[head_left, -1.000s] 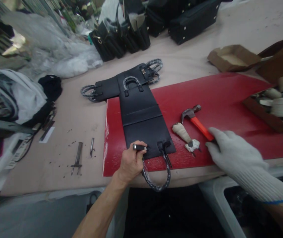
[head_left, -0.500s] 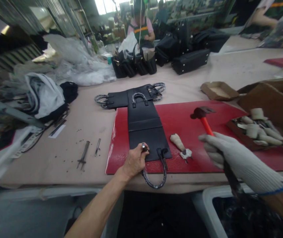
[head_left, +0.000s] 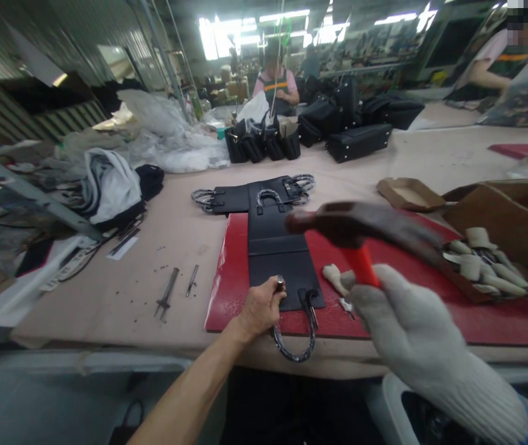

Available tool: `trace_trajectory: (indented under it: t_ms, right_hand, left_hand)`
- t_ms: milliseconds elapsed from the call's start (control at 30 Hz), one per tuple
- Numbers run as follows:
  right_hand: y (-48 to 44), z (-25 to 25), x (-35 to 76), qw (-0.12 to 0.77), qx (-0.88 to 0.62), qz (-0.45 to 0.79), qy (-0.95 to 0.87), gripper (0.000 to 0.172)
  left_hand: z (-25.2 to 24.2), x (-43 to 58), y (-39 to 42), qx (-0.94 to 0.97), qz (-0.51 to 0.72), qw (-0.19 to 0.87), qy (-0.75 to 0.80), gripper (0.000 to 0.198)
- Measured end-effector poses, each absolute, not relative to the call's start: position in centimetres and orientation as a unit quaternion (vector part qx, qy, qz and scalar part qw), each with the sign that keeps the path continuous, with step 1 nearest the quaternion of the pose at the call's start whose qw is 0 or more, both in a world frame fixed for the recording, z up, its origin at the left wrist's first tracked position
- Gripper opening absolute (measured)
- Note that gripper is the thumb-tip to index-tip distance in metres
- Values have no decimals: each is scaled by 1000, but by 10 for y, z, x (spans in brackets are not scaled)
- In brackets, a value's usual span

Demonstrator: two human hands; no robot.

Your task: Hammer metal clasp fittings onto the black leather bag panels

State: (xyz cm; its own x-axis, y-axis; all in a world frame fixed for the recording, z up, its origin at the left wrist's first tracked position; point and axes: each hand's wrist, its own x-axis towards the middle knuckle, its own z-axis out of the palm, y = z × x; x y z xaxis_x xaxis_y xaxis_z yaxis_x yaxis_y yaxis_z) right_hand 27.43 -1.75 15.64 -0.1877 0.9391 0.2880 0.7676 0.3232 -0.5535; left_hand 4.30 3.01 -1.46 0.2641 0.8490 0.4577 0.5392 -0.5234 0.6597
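Note:
A flat black leather bag panel [head_left: 276, 247] with a looped handle [head_left: 294, 346] at its near end lies on a red mat [head_left: 430, 290]. My bare left hand [head_left: 260, 308] is closed round a small metal punch [head_left: 280, 282], held upright on the panel's near left corner. My gloved right hand [head_left: 412, 334] grips the orange handle of a claw hammer [head_left: 360, 232], raised in the air above the mat, its head blurred. A cloth-wrapped tool [head_left: 335, 278] lies on the mat just right of the panel.
More black panels with handles [head_left: 226, 198] lie behind the mat. Metal tools [head_left: 167, 298] rest on the table to the left. A tray of cloth-wrapped tools [head_left: 486, 259] and cardboard boxes [head_left: 407, 193] stand at the right. Finished black bags [head_left: 356, 139] and other workers are at the back.
My right hand picked the hammer up off the mat and has swung it high. My left hand stays on the punch. The camera has tilted upward.

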Motion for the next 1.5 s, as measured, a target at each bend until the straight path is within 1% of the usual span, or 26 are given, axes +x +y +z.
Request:
trace_trajectory:
  t_ms: [100, 133, 167, 267, 300, 333, 367, 400, 433, 467, 533, 567, 600, 633, 700, 767, 800, 900, 967, 1033, 1133, 1233, 1400, 1500]
  right_hand:
    - [-10, 158, 273, 159, -570, 75, -803, 36]
    - [-8, 160, 273, 139, -570, 67, -807, 36]
    - [-6, 164, 273, 153, -570, 68, -804, 36]
    - [-8, 169, 273, 276, -561, 81, -776, 42]
    - [-9, 168, 273, 279, -562, 72, -775, 42]
    - [-11, 166, 273, 246, -567, 61, -784, 41]
    - [-12, 162, 273, 189, -570, 57, -798, 39]
    - [-13, 159, 275, 135, -571, 63, -808, 36]
    - [-13, 156, 278, 104, -571, 85, -810, 35]
    - [-13, 153, 282, 106, -575, 118, -803, 36]
    - [-7, 147, 294, 162, -585, 182, -773, 42]
    - [-2, 141, 302, 183, -605, 190, -751, 44]
    - [4, 134, 311, 177, -636, 180, -729, 43]
    - [10, 125, 322, 153, -673, 155, -707, 41]
    - [24, 102, 345, 69, -747, 93, -654, 33]
    - [34, 79, 366, 26, -789, 51, -612, 29]
    - [36, 70, 373, 18, -799, 34, -600, 29]
    - [34, 56, 377, 30, -795, -17, -605, 33]
    - [28, 54, 364, 59, -769, -47, -635, 39]
    - [23, 53, 342, 80, -729, -43, -679, 41]
    - [25, 46, 311, 72, -685, -8, -725, 30]
    - [46, 38, 296, 69, -690, -10, -721, 23]
    - [90, 42, 293, 96, -702, -22, -706, 29]
    - [80, 43, 289, 134, -683, -23, -718, 32]
  left_hand:
    - [-16, 43, 30, 776, 396, 186, 455, 17]
    - [-17, 43, 30, 776, 398, 184, 454, 18]
    - [-17, 43, 30, 776, 400, 184, 451, 18]
    - [-16, 43, 30, 778, 407, 183, 442, 16]
    - [-15, 43, 30, 780, 406, 180, 440, 16]
    - [-15, 43, 30, 782, 406, 176, 439, 15]
    - [-14, 43, 30, 783, 406, 173, 438, 15]
    - [-14, 43, 30, 784, 406, 172, 438, 15]
    - [-14, 43, 29, 783, 406, 173, 438, 14]
    - [-14, 43, 29, 781, 408, 175, 439, 14]
    - [-14, 43, 28, 776, 412, 185, 440, 14]
    - [-15, 42, 28, 773, 415, 191, 440, 13]
    - [-15, 42, 27, 769, 419, 198, 441, 13]
    - [-16, 41, 27, 766, 421, 203, 440, 13]
    - [-17, 41, 27, 763, 422, 212, 441, 12]
    - [-18, 40, 27, 763, 424, 214, 439, 12]
    - [-18, 40, 27, 763, 426, 212, 437, 12]
    - [-20, 39, 26, 767, 430, 200, 432, 12]
    - [-21, 39, 26, 768, 432, 195, 431, 13]
    - [-20, 39, 26, 769, 433, 192, 430, 15]
    - [-19, 39, 25, 769, 432, 184, 435, 14]
    - [-17, 40, 25, 770, 434, 176, 433, 13]
    - [-14, 41, 25, 766, 435, 174, 440, 12]
    - [-13, 41, 26, 763, 437, 186, 439, 13]
